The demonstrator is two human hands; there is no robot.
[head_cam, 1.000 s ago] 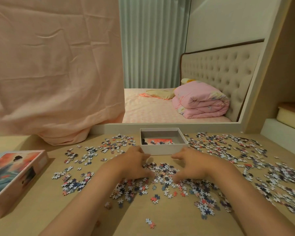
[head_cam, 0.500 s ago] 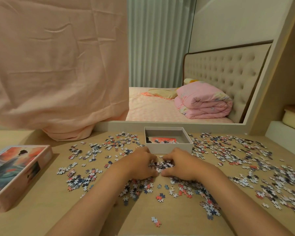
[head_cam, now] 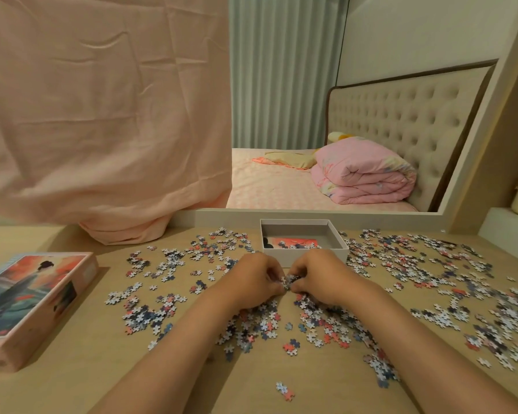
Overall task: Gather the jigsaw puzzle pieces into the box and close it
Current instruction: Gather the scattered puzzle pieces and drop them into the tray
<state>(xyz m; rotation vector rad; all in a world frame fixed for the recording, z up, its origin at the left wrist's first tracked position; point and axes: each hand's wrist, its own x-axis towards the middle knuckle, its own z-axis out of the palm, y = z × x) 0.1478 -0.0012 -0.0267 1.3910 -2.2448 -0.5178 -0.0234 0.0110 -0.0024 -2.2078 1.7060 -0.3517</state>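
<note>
head view shows both hands meeting at centre frame, just below the open box (head_cam: 338, 238). the left hand (head_cam: 251, 282) and right hand (head_cam: 319, 278) have fingers curled inward, pinching a small clump of puzzle pieces (head_cam: 289, 280) between them. more pieces lie scattered across the table (head_cam: 102, 369), thickest at right. the box lid (head_cam: 33, 297) rests at the left edge, picture side up.

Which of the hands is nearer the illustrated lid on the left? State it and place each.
Left. The left hand grips puzzle pieces to the right of the lid; the right hand, also gripping them, sits farther right.
</note>
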